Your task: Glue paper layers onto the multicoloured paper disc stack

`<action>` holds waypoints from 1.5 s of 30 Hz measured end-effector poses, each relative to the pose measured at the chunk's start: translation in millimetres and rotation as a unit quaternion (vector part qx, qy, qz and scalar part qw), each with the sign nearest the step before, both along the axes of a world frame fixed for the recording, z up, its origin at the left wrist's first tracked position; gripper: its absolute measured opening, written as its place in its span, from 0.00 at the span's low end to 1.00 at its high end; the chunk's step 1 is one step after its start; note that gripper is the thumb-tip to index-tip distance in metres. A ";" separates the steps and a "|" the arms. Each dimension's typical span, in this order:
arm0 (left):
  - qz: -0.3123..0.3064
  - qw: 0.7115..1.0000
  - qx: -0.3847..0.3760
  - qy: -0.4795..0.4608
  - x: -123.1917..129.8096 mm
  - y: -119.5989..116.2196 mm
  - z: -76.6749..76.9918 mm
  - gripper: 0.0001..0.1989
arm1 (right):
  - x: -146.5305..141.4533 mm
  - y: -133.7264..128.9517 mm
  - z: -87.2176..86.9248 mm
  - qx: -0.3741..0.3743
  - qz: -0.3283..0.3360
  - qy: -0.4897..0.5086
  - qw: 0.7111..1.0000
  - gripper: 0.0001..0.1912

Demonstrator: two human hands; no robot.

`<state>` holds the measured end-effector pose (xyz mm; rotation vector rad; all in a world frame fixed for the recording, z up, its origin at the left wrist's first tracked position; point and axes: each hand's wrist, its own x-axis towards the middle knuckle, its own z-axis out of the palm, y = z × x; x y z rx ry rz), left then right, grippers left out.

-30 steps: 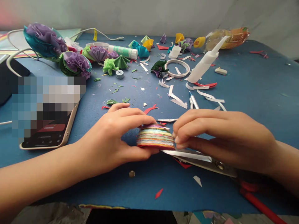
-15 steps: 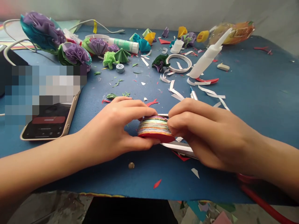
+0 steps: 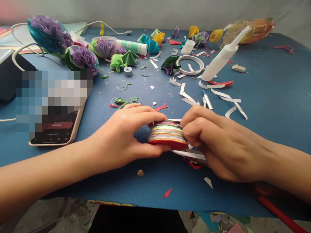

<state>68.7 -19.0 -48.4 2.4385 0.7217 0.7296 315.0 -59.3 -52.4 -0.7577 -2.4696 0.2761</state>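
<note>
A thick stack of coloured paper (image 3: 167, 132), striped along its edge with a red sheet underneath, is in my hands just above the blue table. My left hand (image 3: 121, 132) is closed round its left side, thumb along the near red edge and fingers over the far top. At the right edge, my right hand (image 3: 218, 142) is curled in a pinch against the layers; its fingertips are partly hidden. Beneath the stack and right hand lie white paper strips (image 3: 190, 155) and a grey-white item, mostly covered.
A phone (image 3: 55, 129) lies at left, folded paper flowers (image 3: 81, 60) behind it. Farther back are a glue stick (image 3: 136, 48), a tape ring (image 3: 189, 73), a white glue bottle (image 3: 216, 63), a pen (image 3: 206, 99) and a clear plastic bottle (image 3: 252, 30). Paper scraps (image 3: 167, 193) are scattered around.
The whole view has shifted, so things appear slightly farther right. Both hands keep nearly the same hold on the paper stack.
</note>
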 end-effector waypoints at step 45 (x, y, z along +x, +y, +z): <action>0.020 0.999 -0.008 0.046 -11.7 0.2 3.9 0.14 | 4.1 -7.9 25.3 -0.187 -0.161 0.080 0.966 0.06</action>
